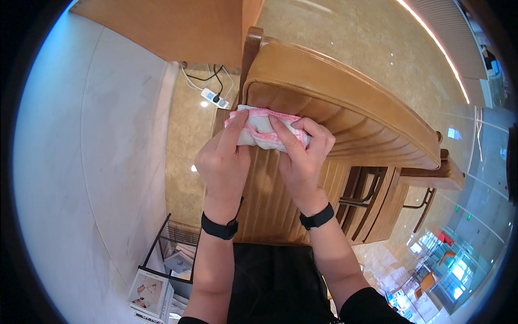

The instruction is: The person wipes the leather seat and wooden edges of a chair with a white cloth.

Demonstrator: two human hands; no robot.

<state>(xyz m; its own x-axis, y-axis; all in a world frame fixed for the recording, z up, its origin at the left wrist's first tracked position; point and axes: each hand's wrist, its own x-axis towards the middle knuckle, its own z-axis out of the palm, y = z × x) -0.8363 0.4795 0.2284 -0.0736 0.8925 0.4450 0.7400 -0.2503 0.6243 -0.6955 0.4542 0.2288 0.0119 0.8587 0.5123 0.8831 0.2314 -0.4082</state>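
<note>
A white cloth with pink edging [263,126] is bunched into a folded bundle between both hands. My left hand [226,158] grips its left end, thumb on top. On the right end my right hand [301,152] pinches the cloth between thumb and fingers. The bundle is held in front of the tan padded backrest [344,109] of a leather seat, above the ribbed seat cushion [267,202]. The fingertips beneath the cloth are hidden. Each wrist wears a black band.
A white power strip [215,98] with plugs and cables lies on the floor beside the seat. Left of it runs a pale wall [117,121]. A black wire rack [178,247] with printed matter stands at lower left. A wooden cabinet [170,28] borders the top; a wooden table [376,202] is right.
</note>
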